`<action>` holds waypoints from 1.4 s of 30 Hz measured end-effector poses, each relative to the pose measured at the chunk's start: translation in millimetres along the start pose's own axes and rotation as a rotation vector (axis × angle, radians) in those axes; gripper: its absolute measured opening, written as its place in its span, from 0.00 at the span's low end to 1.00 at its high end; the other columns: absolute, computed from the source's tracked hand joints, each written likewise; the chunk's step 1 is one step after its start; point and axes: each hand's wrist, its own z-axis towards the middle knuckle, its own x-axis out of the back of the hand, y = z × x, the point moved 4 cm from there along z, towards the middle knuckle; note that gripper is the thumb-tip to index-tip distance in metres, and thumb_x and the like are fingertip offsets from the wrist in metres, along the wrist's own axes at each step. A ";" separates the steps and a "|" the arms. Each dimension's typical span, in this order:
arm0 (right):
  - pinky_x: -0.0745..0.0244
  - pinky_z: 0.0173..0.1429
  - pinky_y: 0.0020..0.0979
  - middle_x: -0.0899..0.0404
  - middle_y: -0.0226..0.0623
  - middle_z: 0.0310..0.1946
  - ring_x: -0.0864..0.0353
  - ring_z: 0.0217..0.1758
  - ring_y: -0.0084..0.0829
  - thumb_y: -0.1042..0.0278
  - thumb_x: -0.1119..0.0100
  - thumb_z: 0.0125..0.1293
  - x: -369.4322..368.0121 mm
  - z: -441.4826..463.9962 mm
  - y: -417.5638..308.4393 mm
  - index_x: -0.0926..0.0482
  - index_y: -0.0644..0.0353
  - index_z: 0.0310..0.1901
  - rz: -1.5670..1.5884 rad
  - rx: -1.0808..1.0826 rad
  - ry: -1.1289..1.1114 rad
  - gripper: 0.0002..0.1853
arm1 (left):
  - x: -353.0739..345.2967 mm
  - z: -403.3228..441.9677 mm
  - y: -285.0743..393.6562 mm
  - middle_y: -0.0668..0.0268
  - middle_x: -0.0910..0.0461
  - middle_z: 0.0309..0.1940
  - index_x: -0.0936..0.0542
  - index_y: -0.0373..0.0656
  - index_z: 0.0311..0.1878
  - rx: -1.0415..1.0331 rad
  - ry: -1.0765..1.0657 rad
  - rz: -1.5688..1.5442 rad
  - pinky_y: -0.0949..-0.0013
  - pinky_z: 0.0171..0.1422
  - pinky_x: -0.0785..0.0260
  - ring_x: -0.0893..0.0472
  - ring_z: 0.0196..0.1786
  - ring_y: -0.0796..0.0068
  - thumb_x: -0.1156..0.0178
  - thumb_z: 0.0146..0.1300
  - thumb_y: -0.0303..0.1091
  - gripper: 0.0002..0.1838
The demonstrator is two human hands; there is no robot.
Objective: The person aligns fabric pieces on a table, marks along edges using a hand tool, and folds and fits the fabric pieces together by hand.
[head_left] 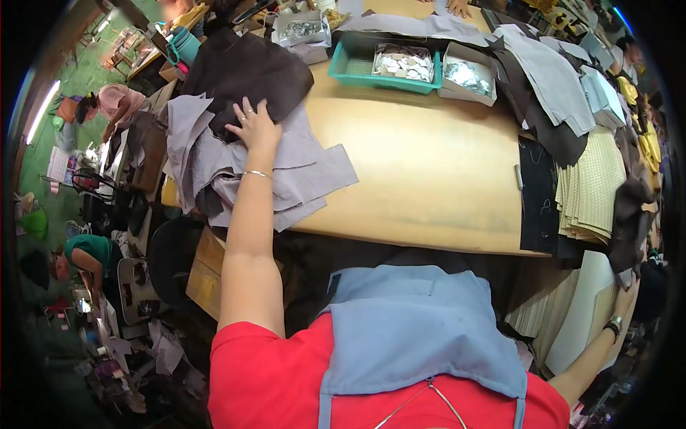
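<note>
Brown piece (630, 225) in right hand (629, 292), long axis pointing forward.

Dk. brown sheet (246, 71), rumpled, lies alongside loosely stacked, overlapping lt. grey pcs. (314, 175) at left end of table (414, 164); 2nd dk. brown pc. (630, 214), crumpled, at far rt.

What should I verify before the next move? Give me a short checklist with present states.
1. Left hand on the grey pieces, by the dark sheet: ok, fingers spread.
2. Grey pieces squared up: not ok, edges lie askew.
3. Right hand at the dark strip: ok, at its lower end.
4. Right hand's grip: cannot tell, too small.
5. Cream sheets aligned: not ok, edges fanned.
6. Teal tray upright: ok.
</note>
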 end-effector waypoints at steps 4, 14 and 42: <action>0.44 0.76 0.42 0.34 0.55 0.70 0.36 0.73 0.50 0.59 0.35 0.65 30.7 -21.4 -40.5 0.37 0.63 0.72 -0.028 -0.178 -0.090 0.37 | 16.9 7.6 -7.4 0.53 0.18 0.50 0.21 0.48 0.53 0.128 -0.079 -0.320 0.32 0.72 0.46 0.21 0.60 0.62 0.40 0.63 0.32 0.15; 0.26 0.57 0.37 0.19 0.40 0.48 0.20 0.52 0.40 0.51 0.25 0.59 66.7 5.6 -155.3 0.25 0.60 0.57 0.050 0.025 0.646 0.31 | 73.0 -4.2 35.9 0.59 0.25 0.48 0.26 0.35 0.51 -0.013 0.570 -1.285 0.63 0.59 0.31 0.24 0.51 0.63 0.47 0.70 0.26 0.09; 0.28 0.65 0.44 0.15 0.42 0.51 0.16 0.54 0.35 0.61 0.28 0.62 44.7 11.5 -636.7 0.27 0.59 0.41 1.450 0.511 -0.217 0.17 | 96.7 -135.1 99.4 0.64 0.18 0.51 0.23 0.40 0.58 0.292 -0.333 -1.897 0.66 0.57 0.26 0.18 0.51 0.69 0.46 0.75 0.34 0.14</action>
